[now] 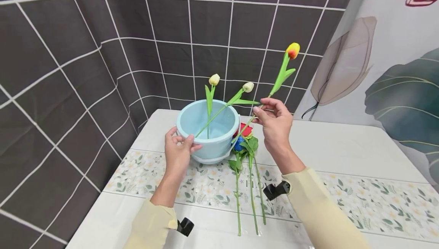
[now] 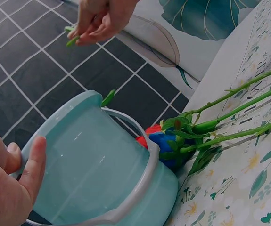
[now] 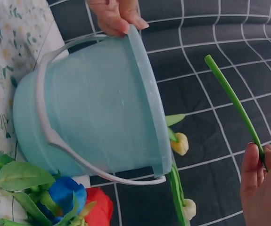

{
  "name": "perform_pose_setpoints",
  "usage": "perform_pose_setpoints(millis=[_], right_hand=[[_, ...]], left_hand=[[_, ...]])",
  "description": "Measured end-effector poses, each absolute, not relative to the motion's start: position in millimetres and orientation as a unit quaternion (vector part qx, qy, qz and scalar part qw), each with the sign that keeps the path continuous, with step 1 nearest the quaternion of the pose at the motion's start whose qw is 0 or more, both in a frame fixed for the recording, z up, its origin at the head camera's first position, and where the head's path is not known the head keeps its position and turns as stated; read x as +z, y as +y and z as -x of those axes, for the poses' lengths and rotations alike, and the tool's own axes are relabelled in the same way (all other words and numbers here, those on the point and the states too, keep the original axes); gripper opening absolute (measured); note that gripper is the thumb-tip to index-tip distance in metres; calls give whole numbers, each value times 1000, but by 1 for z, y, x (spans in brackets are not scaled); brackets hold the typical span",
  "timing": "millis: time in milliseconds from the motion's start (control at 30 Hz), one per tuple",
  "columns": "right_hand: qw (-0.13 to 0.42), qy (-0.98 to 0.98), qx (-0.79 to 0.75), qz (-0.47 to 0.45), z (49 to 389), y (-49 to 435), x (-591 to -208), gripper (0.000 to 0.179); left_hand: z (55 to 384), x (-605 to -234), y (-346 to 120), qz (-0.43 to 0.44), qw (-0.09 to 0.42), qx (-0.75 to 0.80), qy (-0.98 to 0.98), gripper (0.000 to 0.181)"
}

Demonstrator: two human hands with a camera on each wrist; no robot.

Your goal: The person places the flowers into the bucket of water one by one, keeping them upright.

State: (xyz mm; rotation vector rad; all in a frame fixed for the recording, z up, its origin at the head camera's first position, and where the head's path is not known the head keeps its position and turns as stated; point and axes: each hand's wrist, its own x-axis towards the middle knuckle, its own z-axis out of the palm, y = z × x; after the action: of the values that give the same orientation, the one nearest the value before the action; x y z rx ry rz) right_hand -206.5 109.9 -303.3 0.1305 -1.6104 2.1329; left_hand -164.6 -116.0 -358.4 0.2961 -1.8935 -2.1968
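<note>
A light blue bucket (image 1: pixel 214 148) stands on the table, and my left hand (image 1: pixel 177 150) grips its near left rim, thumb over the edge. Inside it lean two pale tulips, one cream (image 1: pixel 214 79) and one white (image 1: pixel 248 86), their heads above the rim. To the right of the bucket, my right hand (image 1: pixel 277 123) pinches the stem of a yellow-orange tulip (image 1: pixel 293 51). That flower points up and to the right. In the right wrist view the lower end of its green stem (image 3: pixel 229 92) hangs free, apart from the bucket's rim.
Beside the bucket's right side lie a red flower (image 1: pixel 246 129) and a blue rose (image 1: pixel 238 144), several long stems stretching toward the front. The bucket's pale handle (image 2: pixel 144 176) hangs down its side. A dark tiled backdrop (image 1: pixel 164 20) rises behind the white table (image 1: pixel 329 142).
</note>
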Motion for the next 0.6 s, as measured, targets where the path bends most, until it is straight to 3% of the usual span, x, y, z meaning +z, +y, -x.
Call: perform_pose_setpoints(millis=[600], right_hand=[[225,-616,753,-46,243,78,-308,23]], left_hand=[[167,-360,-117,-99,109,-748,-647,66]])
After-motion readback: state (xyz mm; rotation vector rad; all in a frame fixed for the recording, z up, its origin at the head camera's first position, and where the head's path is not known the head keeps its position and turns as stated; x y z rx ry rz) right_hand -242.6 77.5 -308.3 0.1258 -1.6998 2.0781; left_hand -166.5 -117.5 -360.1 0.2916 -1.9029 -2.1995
